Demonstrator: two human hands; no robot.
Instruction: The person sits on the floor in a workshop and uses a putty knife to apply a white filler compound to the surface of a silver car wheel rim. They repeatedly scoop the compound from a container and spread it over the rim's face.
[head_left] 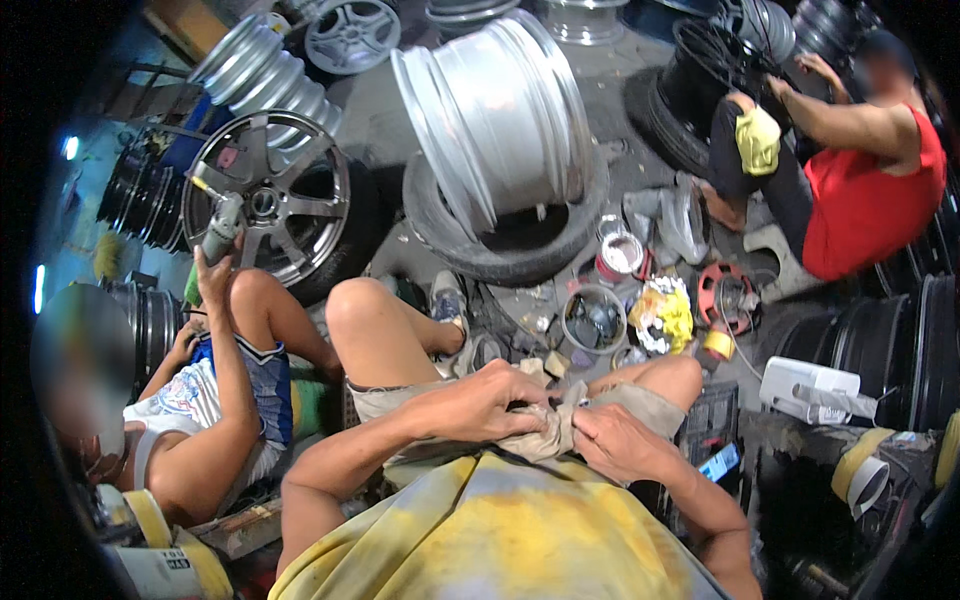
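Observation:
Over my lap, my left hand (pixel 490 402) and my right hand (pixel 622 438) both have their fingers closed on a bunched beige cloth (pixel 545 430). Its colour matches the shorts (pixel 640 400) I wear, and I cannot tell whether it is part of them. The left fingertips are partly hidden in the folds; the right hand pinches the bunch from the other side. Beyond my knees a large silver wheel rim (pixel 500 130) stands on its side, resting on a tire (pixel 430 235) that lies flat on the floor.
Left, a seated person holds a power tool (pixel 224 222) against a dark spoked wheel (pixel 275 200). At right, a person in a red top (pixel 870 200) works on a black rim (pixel 700 60). A bucket (pixel 594 318), an open can (pixel 620 256) and a white box-shaped device (pixel 808 388) stand closer.

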